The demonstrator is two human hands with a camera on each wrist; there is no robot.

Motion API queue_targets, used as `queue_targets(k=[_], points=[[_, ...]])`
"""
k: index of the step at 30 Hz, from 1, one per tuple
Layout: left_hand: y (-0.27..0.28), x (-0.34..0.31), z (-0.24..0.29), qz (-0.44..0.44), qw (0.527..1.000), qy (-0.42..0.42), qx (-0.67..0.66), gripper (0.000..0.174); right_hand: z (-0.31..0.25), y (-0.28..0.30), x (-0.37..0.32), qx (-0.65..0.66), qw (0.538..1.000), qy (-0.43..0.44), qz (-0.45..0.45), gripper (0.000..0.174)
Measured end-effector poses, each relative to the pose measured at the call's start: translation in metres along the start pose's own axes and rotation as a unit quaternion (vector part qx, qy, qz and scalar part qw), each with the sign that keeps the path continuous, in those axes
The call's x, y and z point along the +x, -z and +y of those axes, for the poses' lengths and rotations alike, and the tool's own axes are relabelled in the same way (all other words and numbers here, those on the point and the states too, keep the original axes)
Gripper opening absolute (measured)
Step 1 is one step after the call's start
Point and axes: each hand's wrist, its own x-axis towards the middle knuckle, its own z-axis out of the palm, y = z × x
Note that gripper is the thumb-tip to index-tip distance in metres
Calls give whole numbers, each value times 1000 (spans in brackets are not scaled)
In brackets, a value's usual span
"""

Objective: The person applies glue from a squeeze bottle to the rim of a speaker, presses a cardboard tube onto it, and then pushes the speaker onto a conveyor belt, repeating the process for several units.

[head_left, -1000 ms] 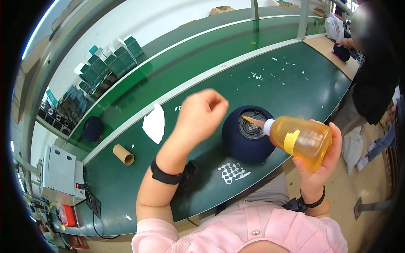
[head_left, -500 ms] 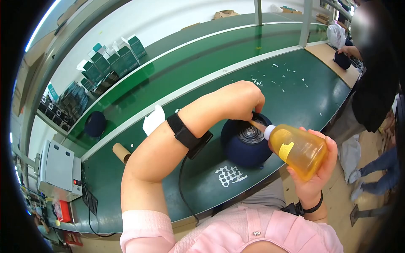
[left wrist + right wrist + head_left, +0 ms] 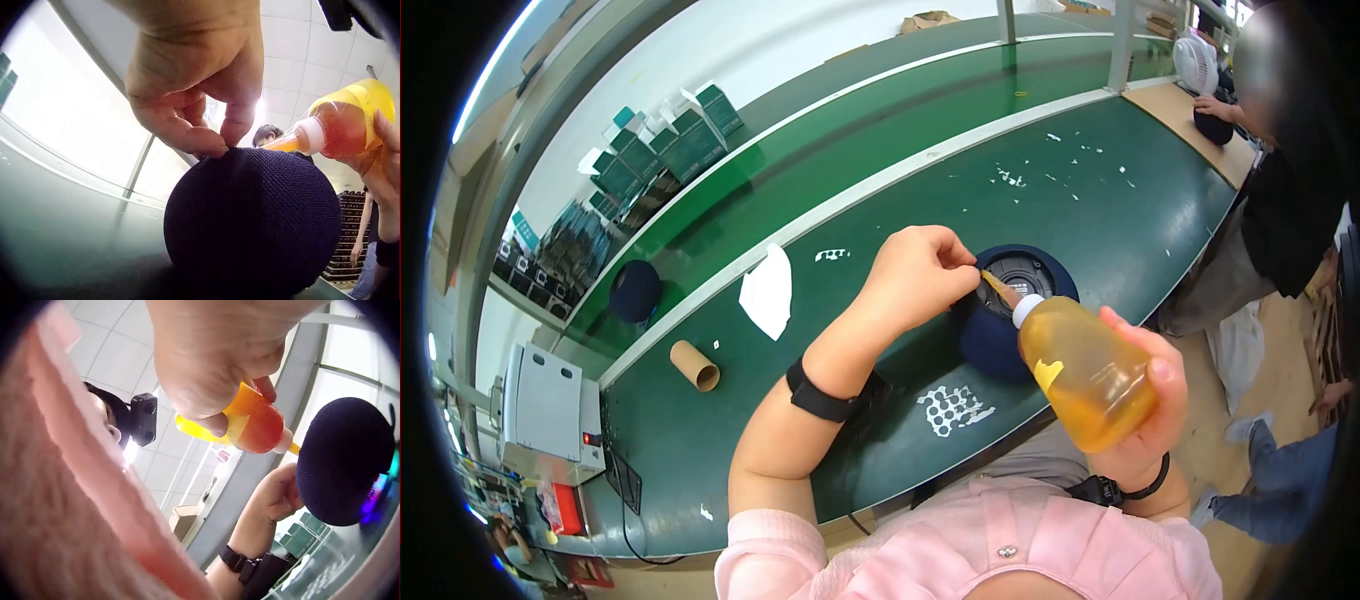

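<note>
A round speaker (image 3: pixel 1000 345) in dark blue fabric stands on the green bench, its black ringed recess (image 3: pixel 1018 278) facing up. My left hand (image 3: pixel 920 275) is at the left side of that recess, pinching the fabric edge (image 3: pixel 240 153) between thumb and fingertips. In my right hand (image 3: pixel 1145 425) I grip a squeeze bottle (image 3: pixel 1085 370) of amber liquid with a torn yellow label and a white collar. The bottle is tipped, and its tapered nozzle (image 3: pixel 1000 289) points into the recess, right by the left fingertips. In the right wrist view, coloured light glows low beside the speaker (image 3: pixel 344 459).
A punched white sheet (image 3: pixel 952 410), a white paper piece (image 3: pixel 768 292) and a cardboard tube (image 3: pixel 694 366) lie on the bench. Another dark round speaker (image 3: pixel 636 291) sits at the left. Green boxes (image 3: pixel 670 135) stand behind. A person (image 3: pixel 1280 190) works at the right end.
My left hand came from left of the speaker, reached over its far rim, then drew back to the left rim. The bottle has tipped a little steeper, its nozzle still at the recess.
</note>
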Motion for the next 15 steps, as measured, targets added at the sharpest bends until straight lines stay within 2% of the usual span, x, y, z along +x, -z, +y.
queue_targets(k=[1, 7, 11, 15], points=[[-1, -1, 0, 16, 1000, -6, 22, 16, -3, 1, 2, 14, 1000, -9, -4, 71], [-3, -3, 2, 36, 998, -15, 55, 16, -1, -1, 0, 35, 999, 6, 0, 58], [-6, -4, 0, 49, 996, -26, 70, 16, 1, 2, -4, 69, 998, -10, -12, 58], [-7, -6, 2, 60, 993, -39, 94, 17, 2, 3, -5, 70, 997, 14, -32, 62]])
